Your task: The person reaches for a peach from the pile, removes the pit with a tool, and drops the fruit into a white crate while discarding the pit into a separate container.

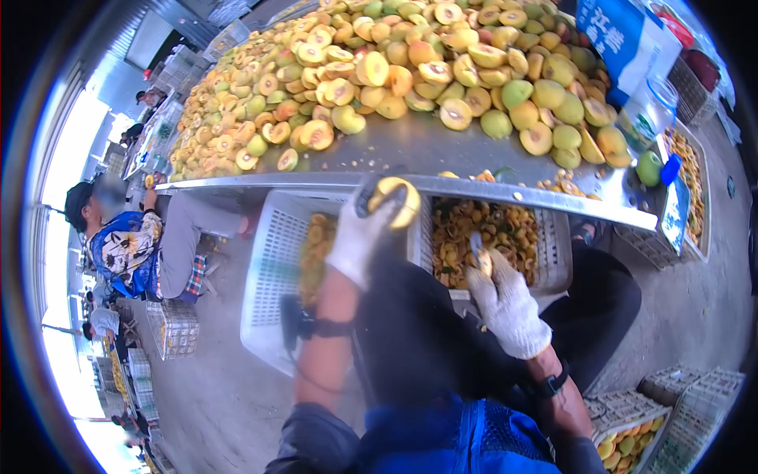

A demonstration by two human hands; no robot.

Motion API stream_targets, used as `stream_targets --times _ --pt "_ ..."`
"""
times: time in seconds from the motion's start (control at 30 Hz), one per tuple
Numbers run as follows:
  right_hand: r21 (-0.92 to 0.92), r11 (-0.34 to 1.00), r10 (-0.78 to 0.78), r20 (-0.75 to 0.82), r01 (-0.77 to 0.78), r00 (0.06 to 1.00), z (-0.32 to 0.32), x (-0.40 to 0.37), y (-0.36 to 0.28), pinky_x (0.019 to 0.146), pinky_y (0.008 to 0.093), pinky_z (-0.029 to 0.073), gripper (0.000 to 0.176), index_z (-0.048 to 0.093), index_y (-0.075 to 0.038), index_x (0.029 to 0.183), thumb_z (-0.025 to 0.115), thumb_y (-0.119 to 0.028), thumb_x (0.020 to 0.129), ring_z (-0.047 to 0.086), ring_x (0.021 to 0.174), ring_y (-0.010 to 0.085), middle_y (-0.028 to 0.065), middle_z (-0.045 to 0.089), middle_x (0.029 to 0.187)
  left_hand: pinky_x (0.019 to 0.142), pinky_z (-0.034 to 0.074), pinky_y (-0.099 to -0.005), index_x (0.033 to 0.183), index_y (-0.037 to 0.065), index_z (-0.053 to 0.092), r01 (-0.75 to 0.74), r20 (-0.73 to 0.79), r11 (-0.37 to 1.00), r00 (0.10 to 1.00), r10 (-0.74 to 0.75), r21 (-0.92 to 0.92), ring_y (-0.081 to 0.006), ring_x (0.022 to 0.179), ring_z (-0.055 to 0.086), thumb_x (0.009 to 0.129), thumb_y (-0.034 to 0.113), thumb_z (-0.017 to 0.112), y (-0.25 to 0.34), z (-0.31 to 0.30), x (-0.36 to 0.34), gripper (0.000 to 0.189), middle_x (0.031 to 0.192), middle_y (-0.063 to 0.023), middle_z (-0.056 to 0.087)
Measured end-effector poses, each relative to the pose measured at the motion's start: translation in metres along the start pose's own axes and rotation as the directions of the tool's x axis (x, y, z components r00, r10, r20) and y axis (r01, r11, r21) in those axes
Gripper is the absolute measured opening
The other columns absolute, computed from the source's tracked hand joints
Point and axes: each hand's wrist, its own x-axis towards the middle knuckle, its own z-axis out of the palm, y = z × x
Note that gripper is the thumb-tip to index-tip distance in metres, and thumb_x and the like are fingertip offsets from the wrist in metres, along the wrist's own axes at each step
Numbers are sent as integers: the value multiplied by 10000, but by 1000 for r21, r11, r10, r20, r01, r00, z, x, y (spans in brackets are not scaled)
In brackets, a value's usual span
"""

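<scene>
1. While the fruit half (393,203) is gripped by the gloved left hand (359,237), the fingers are curled around its rim; this hand is blurred, so the exact finger places cannot be told. The half is located in front of the table (347,154) edge, near the left crate (272,261).

2. By the gloved right hand (505,304), a small tool (475,243) is pinched between thumb and fingers, over the right crate (559,253). Whether the yellow part beside it is a handle or flesh cannot be told.

3. For good work, the half should be supported firmly from behind, but not squeezed, as ripe flesh can probably be bruised. Its cut face should be left free, and the tool tip should be directed away from the holding fingers. Loose bits are best caught above a crate.

4. The following can be counted: one half in the left hand, one tool, two gloves, one band on each wrist, two crates under the table edge, one blue bag (620,47), one jar (651,107), and one green fruit (649,168) near the table corner. One co-worker (126,245) is seated nearby. In the pile (410,67), the fruits are too many to be counted.
</scene>
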Motion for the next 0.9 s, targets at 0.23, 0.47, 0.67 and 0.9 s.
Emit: stream_targets --times 0.23,0.47,0.67,0.9 --pt "59 998 -14 -204 27 979 14 5 -4 664 520 481 210 522 -19 999 554 -225 971 615 798 485 275 619 808 872 541 -302 1289 -15 524 -169 149 973 970 192 -155 -170 1011 651 1027 296 494 -36 73 -64 408 1165 -135 636" --pt "-41 999 1 -196 -10 981 18 5 6 648 530 489 267 518 -19 970 552 -283 973 626 784 484 274 624 776 883 522 -358 1281 -4 500 -362 130 922 929 346 136 -276 1015 628 911 207 579 -53 80 -58 434 1126 -158 615" --pt "32 997 80 -194 -75 978 31 10 17 628 496 482 226 543 -12 980 560 -238 972 611 754 479 258 625 776 839 500 -408 1277 -31 477 -488 -30 787 843 537 379 -354 961 607 768 169 673 -70 103 -59 581 1068 -157 609" --pt "132 979 161 -54 -153 985 30 10 17 626 448 478 209 583 -5 1015 548 -209 982 622 716 426 218 638 766 780 520 -368 1137 -4 582 -641 208 525 722 660 560 -278 858 634 783 152 640 -108 75 -48 391 989 -123 639"
